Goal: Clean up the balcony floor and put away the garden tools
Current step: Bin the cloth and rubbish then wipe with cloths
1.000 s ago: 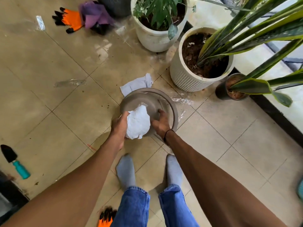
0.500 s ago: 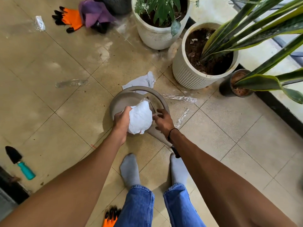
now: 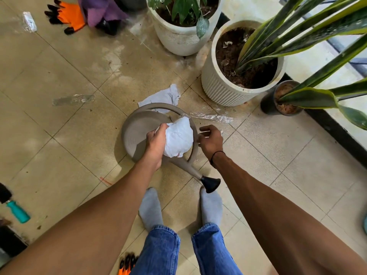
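between my two hands a grey watering can (image 3: 139,133) sits tipped on the floor (image 3: 59,76), its black rose (image 3: 210,183) pointing back toward my socked feet. my left hand (image 3: 155,143) is clenched round a bunched white cloth (image 3: 178,137), holding it against the can's side. my right hand (image 3: 210,139) hangs just beside the can's hoop handle, fingers loosely curled and grasping nothing that i can see.

i judge the cleanup to be at an early-to-middle stage. beyond my left hand a second white rag (image 3: 160,96) lies flat on the tiles, and past my right hand a strip of clear plastic (image 3: 212,117) is not picked up. far ahead and left of the left hand, an orange glove (image 3: 69,15) and a purple cloth (image 3: 101,10) lie in a heap, with another plastic scrap (image 3: 29,21) nearby. well behind and left of that hand a teal-handled trowel (image 3: 14,207) rests on the floor, and another orange glove (image 3: 126,264) shows by my legs. damp patches mark the tiles near the white pots (image 3: 178,40). so the tools are yet to be put away.
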